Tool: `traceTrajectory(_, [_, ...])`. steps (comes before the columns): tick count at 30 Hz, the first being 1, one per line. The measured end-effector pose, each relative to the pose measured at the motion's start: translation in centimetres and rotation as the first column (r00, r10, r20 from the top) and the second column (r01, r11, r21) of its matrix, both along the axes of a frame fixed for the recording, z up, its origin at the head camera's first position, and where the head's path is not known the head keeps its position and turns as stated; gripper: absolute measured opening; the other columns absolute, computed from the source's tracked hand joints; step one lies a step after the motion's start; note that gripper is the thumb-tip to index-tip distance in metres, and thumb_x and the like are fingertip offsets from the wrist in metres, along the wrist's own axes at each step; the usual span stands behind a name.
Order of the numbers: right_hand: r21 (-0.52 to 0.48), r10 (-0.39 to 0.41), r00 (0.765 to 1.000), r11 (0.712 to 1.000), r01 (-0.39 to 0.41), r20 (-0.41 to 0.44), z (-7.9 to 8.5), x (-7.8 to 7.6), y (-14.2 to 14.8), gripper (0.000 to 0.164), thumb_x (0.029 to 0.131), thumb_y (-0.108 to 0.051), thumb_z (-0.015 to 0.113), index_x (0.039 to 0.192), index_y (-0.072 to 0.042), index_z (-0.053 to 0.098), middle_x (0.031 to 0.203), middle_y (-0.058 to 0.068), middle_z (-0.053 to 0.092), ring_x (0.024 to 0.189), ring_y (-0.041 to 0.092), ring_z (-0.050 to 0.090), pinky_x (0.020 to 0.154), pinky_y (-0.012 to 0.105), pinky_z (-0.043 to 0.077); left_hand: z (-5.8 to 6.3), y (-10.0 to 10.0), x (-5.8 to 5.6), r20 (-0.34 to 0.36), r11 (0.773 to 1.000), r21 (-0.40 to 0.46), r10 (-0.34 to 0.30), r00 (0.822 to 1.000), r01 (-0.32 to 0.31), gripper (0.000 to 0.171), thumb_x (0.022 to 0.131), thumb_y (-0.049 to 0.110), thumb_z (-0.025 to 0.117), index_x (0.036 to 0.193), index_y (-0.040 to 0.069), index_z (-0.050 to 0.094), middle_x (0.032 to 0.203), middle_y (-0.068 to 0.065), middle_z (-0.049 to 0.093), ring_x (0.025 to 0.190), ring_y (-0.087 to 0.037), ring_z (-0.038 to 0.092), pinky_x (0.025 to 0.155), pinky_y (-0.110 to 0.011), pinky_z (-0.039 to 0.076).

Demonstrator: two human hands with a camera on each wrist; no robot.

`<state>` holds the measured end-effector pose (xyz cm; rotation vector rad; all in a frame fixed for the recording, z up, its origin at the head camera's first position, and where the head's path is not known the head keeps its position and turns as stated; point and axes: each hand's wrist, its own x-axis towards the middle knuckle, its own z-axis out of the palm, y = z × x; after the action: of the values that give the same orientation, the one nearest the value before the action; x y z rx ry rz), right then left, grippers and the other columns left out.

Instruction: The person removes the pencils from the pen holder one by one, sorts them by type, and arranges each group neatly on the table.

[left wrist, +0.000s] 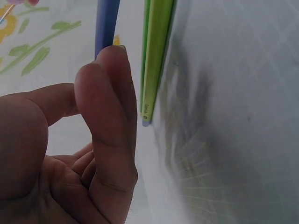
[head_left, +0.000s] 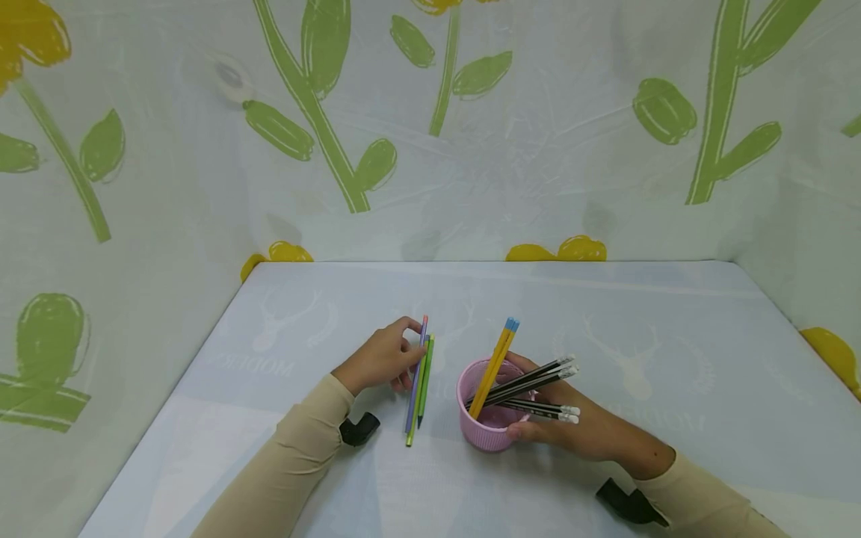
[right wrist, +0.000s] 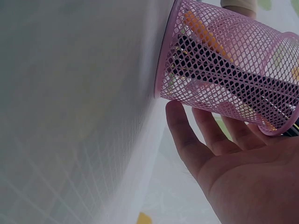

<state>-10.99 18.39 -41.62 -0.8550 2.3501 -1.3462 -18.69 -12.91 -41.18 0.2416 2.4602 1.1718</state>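
Note:
My left hand (head_left: 386, 356) pinches a purple-blue pencil (head_left: 412, 403) with a pink end between thumb and finger. Right beside that pencil, green pencils (head_left: 424, 388) lie on the table; the left wrist view shows them just past the fingertips. A pink mesh pencil cup (head_left: 486, 436) stands upright to the right, gripped by my right hand (head_left: 581, 422) with the thumb at its near side and fingers round the far side. Two yellow pencils (head_left: 496, 366) with blue ends lean in the cup, along with several black pencils (head_left: 538, 379) with white erasers slanting right.
The pale table (head_left: 323, 299) bears faint deer-head prints and meets a fabric wall (head_left: 538, 172) at its back edge. Green leaves and yellow flowers decorate the wall. Black wrist mounts (head_left: 359, 430) sit under both sleeves, close over the table.

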Motion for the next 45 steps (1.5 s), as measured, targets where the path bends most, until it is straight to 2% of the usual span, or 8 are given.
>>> traceTrajectory(9, [-0.024,0.006,1.0,1.0,-0.006,0.014,-0.14,-0.01,0.04,0.086,0.092,-0.028,0.073,0.159,-0.026,0.019,0.155,0.004,0.044,0.143,0.029,0.041,0.106,0.018,0.039,-0.26,0.05,0.18,0.022,1.0,-0.027,-0.001,1.0,0.002,0.044,0.1,0.019,0.061,0.139,0.011,0.043,0.083,-0.01,0.067,0.052,-0.019,0.066,0.05,-0.033,0.056])
traceTrajectory(18, [-0.062,0.022,1.0,0.998,-0.021,0.005,-0.34,-0.03,0.03,0.087,0.092,-0.024,0.073,0.16,-0.026,0.018,0.153,0.007,0.048,0.141,0.014,0.044,0.106,0.017,0.039,-0.44,0.1,0.26,0.023,0.997,-0.072,0.018,1.0,-0.016,0.048,0.099,0.02,0.062,0.142,0.009,0.042,0.083,-0.009,0.066,0.051,-0.017,0.066,0.049,-0.031,0.056])
traceTrajectory(25, [-0.051,0.025,1.0,0.998,-0.024,0.017,-0.21,0.02,0.07,0.087,0.092,-0.025,0.073,0.16,-0.028,0.018,0.149,0.006,0.051,0.138,0.021,0.048,0.104,0.018,0.042,-0.48,0.15,0.34,0.027,0.997,-0.074,0.022,0.999,-0.02,0.05,0.098,0.018,0.064,0.142,0.008,0.043,0.083,-0.01,0.066,0.05,-0.017,0.066,0.049,-0.031,0.056])
traceTrajectory(36, [-0.051,0.025,1.0,0.998,-0.024,0.014,-0.37,-0.02,-0.06,0.088,0.092,-0.026,0.074,0.16,-0.027,0.018,0.148,0.005,0.052,0.136,0.016,0.049,0.104,0.019,0.042,-0.54,0.08,0.33,0.035,0.997,-0.074,0.014,0.999,-0.011,0.051,0.096,0.016,0.068,0.14,0.008,0.044,0.085,-0.01,0.065,0.051,-0.016,0.067,0.049,-0.03,0.056])
traceTrajectory(45, [-0.027,0.013,1.0,1.0,-0.013,-0.003,-0.29,-0.11,0.06,0.087,0.092,-0.028,0.073,0.159,-0.027,0.019,0.156,0.004,0.043,0.143,0.029,0.041,0.107,0.017,0.038,-0.51,0.25,0.32,0.03,0.997,-0.071,0.017,0.999,-0.015,0.053,0.094,0.018,0.07,0.14,0.009,0.045,0.085,-0.01,0.065,0.051,-0.016,0.067,0.05,-0.03,0.056])
